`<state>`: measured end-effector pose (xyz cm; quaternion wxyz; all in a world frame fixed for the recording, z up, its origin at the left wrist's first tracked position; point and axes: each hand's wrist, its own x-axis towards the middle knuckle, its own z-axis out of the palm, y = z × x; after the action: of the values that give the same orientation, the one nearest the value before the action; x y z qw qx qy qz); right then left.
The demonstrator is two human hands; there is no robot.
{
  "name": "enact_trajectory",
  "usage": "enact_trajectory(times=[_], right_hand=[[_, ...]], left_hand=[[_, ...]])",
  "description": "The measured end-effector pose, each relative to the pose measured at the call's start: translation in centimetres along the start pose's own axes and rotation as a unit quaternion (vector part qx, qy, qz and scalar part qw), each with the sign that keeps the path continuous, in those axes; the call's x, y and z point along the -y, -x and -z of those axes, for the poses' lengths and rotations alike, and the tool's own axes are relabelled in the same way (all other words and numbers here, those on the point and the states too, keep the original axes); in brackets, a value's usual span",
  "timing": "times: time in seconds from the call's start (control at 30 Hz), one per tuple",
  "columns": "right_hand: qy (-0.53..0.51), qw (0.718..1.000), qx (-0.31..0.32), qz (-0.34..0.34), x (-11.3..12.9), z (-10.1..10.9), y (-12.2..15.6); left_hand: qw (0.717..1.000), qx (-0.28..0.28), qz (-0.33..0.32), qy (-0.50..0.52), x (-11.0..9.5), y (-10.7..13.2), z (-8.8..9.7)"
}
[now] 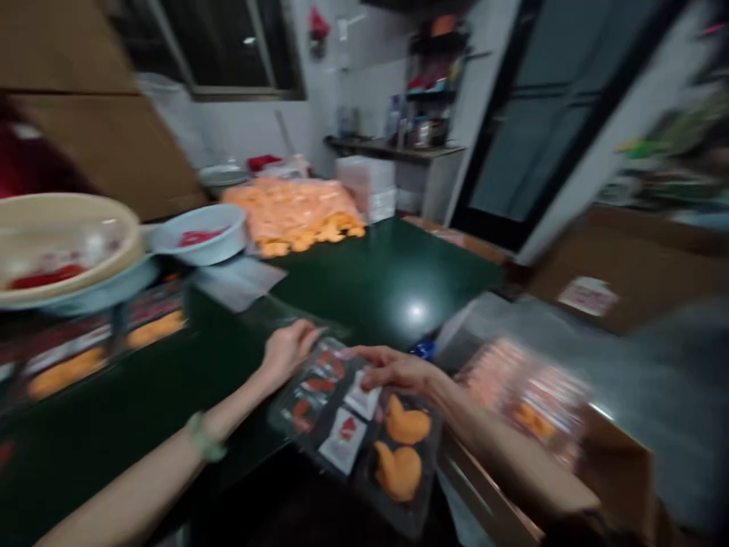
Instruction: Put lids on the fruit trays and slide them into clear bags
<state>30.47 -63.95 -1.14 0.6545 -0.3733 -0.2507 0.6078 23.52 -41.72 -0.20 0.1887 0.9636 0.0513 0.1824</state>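
A black plastic tray (364,433) lies at the near edge of a dark green table (392,273). It holds two orange fried pieces, small white sauce packets and red pieces. My left hand (288,349) grips the tray's far left corner, fingers curled on its edge. My right hand (392,370) rests on the tray's top right, fingers bent and pressing on a packet. The picture is smeared by motion.
A beige bowl (62,251) and a pale blue bowl (199,235) with red contents stand at the left. A big bag of orange pieces (296,213) lies at the back. A cardboard box (604,456) with packed trays is at the right.
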Motion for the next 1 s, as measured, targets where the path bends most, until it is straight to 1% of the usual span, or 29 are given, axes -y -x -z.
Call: enact_trajectory(times=[0.07,0.13,0.23,0.3,0.43,0.5,0.6,0.7,0.8,0.9,1.0], right_hand=[[-0.027,0.999,0.029,-0.012,-0.2,-0.3,-1.0],[-0.046,0.998,0.046,-0.018,-0.4,-0.8,-1.9],[-0.058,0.997,0.044,-0.029,-0.5,-1.4,-2.4],[-0.059,0.997,0.029,-0.037,-0.4,-1.2,-2.3],[-0.026,0.998,-0.035,-0.036,0.1,-0.2,-1.1],[-0.003,0.997,-0.067,-0.041,0.6,0.0,-0.6],[0.02,0.994,-0.094,-0.048,1.4,-0.3,-0.5],[0.023,0.992,-0.112,-0.044,1.7,-0.9,-0.6],[0.037,0.988,-0.152,-0.022,1.6,-1.4,-0.4],[0.08,0.979,-0.189,-0.005,1.3,-1.8,0.0],[0.117,0.974,-0.195,0.005,1.1,-1.9,0.3]], left_hand=[[0.999,0.006,-0.033,-0.019,0.9,0.0,1.1],[0.996,-0.011,-0.068,-0.05,1.0,-0.6,1.3],[0.99,-0.015,-0.128,-0.065,0.9,-1.7,1.6],[0.985,0.0,-0.166,-0.051,1.3,-2.1,2.2],[0.972,0.065,-0.225,-0.022,2.0,-2.1,3.8],[0.967,0.083,-0.238,-0.033,1.9,-1.9,4.4],[0.961,0.087,-0.259,-0.045,1.0,-1.9,4.7],[0.956,0.083,-0.282,0.011,0.2,-2.0,4.7],[0.953,0.087,-0.284,0.065,-0.1,-1.9,4.7],[0.947,0.125,-0.289,0.069,-0.1,-1.5,4.5],[0.94,0.156,-0.294,0.07,-0.3,-1.2,3.9]])
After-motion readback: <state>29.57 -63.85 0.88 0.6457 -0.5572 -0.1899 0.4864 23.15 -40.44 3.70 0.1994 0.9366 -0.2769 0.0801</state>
